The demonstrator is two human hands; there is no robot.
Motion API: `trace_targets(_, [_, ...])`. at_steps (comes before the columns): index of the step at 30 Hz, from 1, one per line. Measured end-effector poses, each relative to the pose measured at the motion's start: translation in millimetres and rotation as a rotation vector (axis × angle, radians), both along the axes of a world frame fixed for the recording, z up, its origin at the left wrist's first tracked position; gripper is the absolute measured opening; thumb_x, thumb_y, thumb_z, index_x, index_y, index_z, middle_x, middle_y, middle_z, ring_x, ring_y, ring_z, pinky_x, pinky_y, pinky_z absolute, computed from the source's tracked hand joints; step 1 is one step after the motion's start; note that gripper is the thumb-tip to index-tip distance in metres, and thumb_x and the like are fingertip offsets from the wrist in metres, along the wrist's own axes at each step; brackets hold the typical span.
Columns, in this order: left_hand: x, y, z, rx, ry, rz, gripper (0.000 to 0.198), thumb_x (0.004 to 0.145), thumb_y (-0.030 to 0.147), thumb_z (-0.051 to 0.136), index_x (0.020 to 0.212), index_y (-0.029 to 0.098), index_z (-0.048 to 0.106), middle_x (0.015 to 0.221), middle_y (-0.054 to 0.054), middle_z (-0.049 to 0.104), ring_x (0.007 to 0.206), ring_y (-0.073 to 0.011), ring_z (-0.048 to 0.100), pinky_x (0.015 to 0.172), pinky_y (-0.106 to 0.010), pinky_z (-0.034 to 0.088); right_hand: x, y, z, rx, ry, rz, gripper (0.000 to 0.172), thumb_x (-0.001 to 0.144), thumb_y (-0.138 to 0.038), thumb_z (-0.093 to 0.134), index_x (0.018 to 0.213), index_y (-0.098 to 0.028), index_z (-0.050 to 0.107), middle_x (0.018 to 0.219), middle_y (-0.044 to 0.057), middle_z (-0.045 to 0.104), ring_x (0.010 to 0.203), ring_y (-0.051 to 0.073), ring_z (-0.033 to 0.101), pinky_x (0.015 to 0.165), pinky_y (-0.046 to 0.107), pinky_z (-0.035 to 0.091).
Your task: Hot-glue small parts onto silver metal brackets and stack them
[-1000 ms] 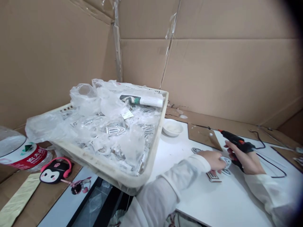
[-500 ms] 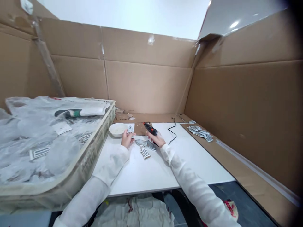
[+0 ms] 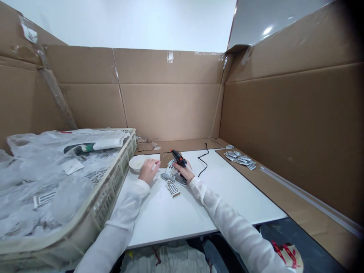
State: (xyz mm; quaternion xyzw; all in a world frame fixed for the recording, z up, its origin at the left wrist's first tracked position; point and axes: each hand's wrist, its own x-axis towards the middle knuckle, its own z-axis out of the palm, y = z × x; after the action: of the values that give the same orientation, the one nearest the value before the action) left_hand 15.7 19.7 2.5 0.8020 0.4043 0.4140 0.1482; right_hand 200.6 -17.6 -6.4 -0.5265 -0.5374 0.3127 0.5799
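My right hand [image 3: 186, 173] grips a black hot glue gun [image 3: 178, 157] with an orange tip, its nozzle pointing up and away, over the white tabletop [image 3: 199, 204]. My left hand [image 3: 148, 170] rests with curled fingers beside a small white bowl [image 3: 137, 162]; what it holds, if anything, is hidden. Between the hands lie a few flat silver-and-white arch-shaped pieces [image 3: 172, 187]. The glue gun's black cord [image 3: 204, 161] trails toward the back.
A large cream plastic crate [image 3: 112, 189] full of clear plastic bags and more pieces fills the left side. A pile of finished silver pieces [image 3: 239, 158] lies on cardboard at the right. Cardboard walls [image 3: 170, 106] enclose the table on three sides.
The view has swung right and pulled back from the crate. My left hand put down the piece it held up and moved next to the bowl. The right hand keeps the glue gun.
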Motion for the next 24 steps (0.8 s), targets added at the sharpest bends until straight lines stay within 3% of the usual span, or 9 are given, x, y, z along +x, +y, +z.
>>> trace_targets(2, [-21,12,6.9,0.116,0.165,0.253,0.031,0.083,0.025,0.037,0.1,0.018,0.062,0.104,-0.008,0.061,0.101,-0.0245,0.046,0.09,-0.037,0.033,1,1,-0.3,-0.005,0.016,-0.026,0.02,0.063,-0.035,0.059,0.069,-0.019,0.049,0.055,-0.003,0.051,0.05,0.012,0.046,0.05,0.026,0.038])
trace_targets(5, [-43,27,9.5,0.019,0.407,0.493,0.037,0.079,0.023,0.039,0.11,0.017,0.059,0.11,-0.011,0.059,0.106,-0.0291,0.044,0.089,-0.042,0.031,1,3,-1.7,0.016,0.031,-0.044,0.02,0.063,-0.035,0.059,0.069,-0.018,0.05,0.056,-0.003,0.051,0.052,0.012,0.046,0.052,0.026,0.038])
trace_targets(10, [-47,35,9.9,-0.169,0.584,0.493,0.038,0.076,0.027,0.041,0.11,0.028,0.059,0.114,-0.006,0.058,0.107,-0.0276,0.047,0.091,-0.043,0.029,2,5,-5.8,0.034,0.028,-0.04,0.02,0.061,-0.034,0.059,0.07,-0.018,0.049,0.055,-0.004,0.051,0.05,0.012,0.046,0.051,0.025,0.038])
trace_targets(17, [-49,37,17.9,-0.331,0.588,0.467,0.04,0.073,0.033,0.046,0.111,0.028,0.06,0.107,-0.005,0.063,0.102,-0.0299,0.053,0.089,-0.045,0.03,3,4,-5.2,0.036,0.028,-0.047,0.019,0.06,-0.033,0.059,0.069,-0.019,0.049,0.056,-0.004,0.051,0.051,0.012,0.046,0.053,0.026,0.038])
trace_targets(24, [-46,29,21.3,-0.29,0.49,0.548,0.025,0.074,0.037,0.048,0.084,0.027,0.068,0.092,-0.005,0.068,0.093,-0.0275,0.059,0.081,-0.039,0.036,1,-2,-1.8,0.053,0.006,-0.053,0.016,0.061,-0.031,0.057,0.067,-0.018,0.049,0.058,-0.003,0.051,0.055,0.013,0.048,0.056,0.026,0.039])
